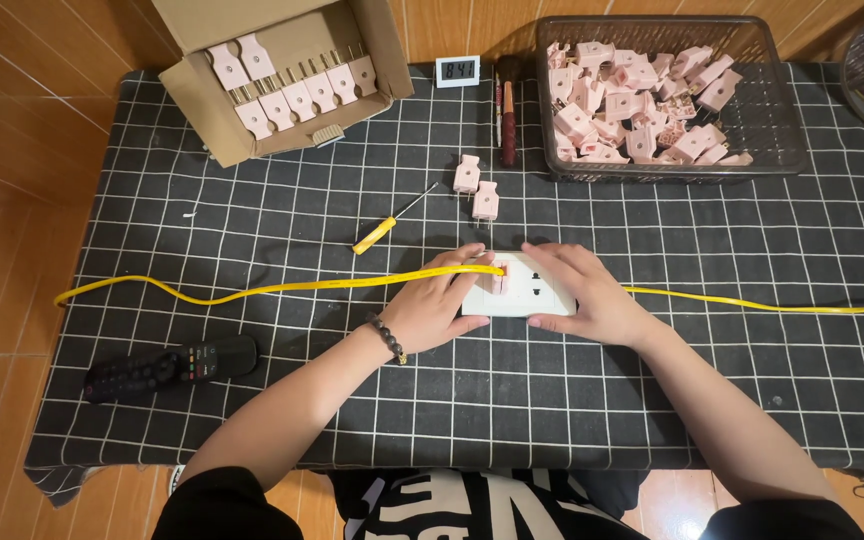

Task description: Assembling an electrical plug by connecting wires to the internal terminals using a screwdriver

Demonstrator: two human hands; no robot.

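A white socket block lies on the black grid cloth at mid-table, and a pink plug sits in its left side. My left hand grips that plug, from which a yellow cable runs off to the left. My right hand holds the socket block's right end, fingers over its top edge. Another stretch of yellow cable leads away to the right. Two loose pink plugs lie just beyond the block.
An open cardboard box with rows of pink plugs stands at the back left. A dark wire basket of pink plugs is at the back right. A yellow-handled screwdriver, a small digital clock, a red-handled tool and a black remote are nearby.
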